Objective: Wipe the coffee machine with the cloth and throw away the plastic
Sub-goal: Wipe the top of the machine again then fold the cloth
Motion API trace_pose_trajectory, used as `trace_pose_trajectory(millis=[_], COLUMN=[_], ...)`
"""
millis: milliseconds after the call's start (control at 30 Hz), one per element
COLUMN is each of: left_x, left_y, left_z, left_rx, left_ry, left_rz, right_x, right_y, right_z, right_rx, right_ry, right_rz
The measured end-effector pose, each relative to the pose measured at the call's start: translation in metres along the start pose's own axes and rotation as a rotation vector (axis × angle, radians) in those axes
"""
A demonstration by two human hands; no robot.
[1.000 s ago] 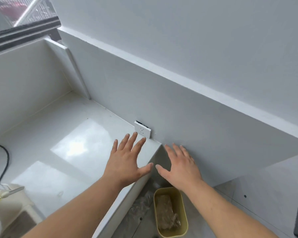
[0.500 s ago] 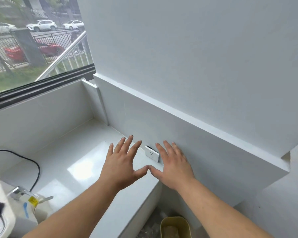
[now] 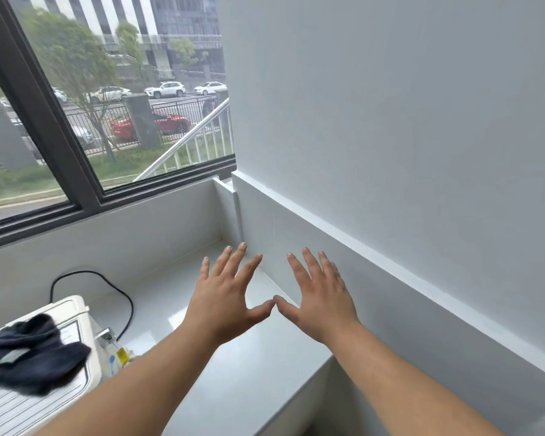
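A white coffee machine stands at the lower left on the white counter. A crumpled dark blue cloth lies on its ribbed top. Its steam wand with a yellow tag sticks out on the right side. My left hand and my right hand are held out above the counter with fingers spread, thumbs touching tip to tip. Both hold nothing. They are well to the right of the machine and the cloth. No plastic or bin is in view.
A black power cable loops on the counter behind the machine. A window with a dark frame is at the back left. A white wall with a ledge runs along the right. The counter's end edge drops off at the lower right.
The view has tilted up and left: the yellow bin and the wall socket have left the frame, the window and coffee machine with the cloth have come in. My hands stay spread, thumbs now touching.
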State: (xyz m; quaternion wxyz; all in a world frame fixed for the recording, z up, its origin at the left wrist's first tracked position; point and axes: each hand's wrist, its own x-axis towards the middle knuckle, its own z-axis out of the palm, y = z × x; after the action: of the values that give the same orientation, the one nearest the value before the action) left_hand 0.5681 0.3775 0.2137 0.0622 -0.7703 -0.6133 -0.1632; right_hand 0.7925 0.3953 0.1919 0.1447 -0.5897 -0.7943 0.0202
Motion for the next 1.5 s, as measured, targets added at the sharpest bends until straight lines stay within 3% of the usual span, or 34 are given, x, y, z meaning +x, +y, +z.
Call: trace_pose_trajectory(millis=[633, 1500], left_x=[-0.032, -0.112], left_y=[-0.061, -0.229], left_z=[-0.073, -0.149], left_rx=[0.087, 0.117], left_ry=[0.068, 0.158], left_rz=[-0.168, -0.332], right_x=[0.044, 0.089], right_y=[-0.087, -0.293], right_z=[-0.026, -0.032], right_rx=[0.024, 0.006], right_ry=[0.079, 0.094], right_rz=[-0.182, -0.399])
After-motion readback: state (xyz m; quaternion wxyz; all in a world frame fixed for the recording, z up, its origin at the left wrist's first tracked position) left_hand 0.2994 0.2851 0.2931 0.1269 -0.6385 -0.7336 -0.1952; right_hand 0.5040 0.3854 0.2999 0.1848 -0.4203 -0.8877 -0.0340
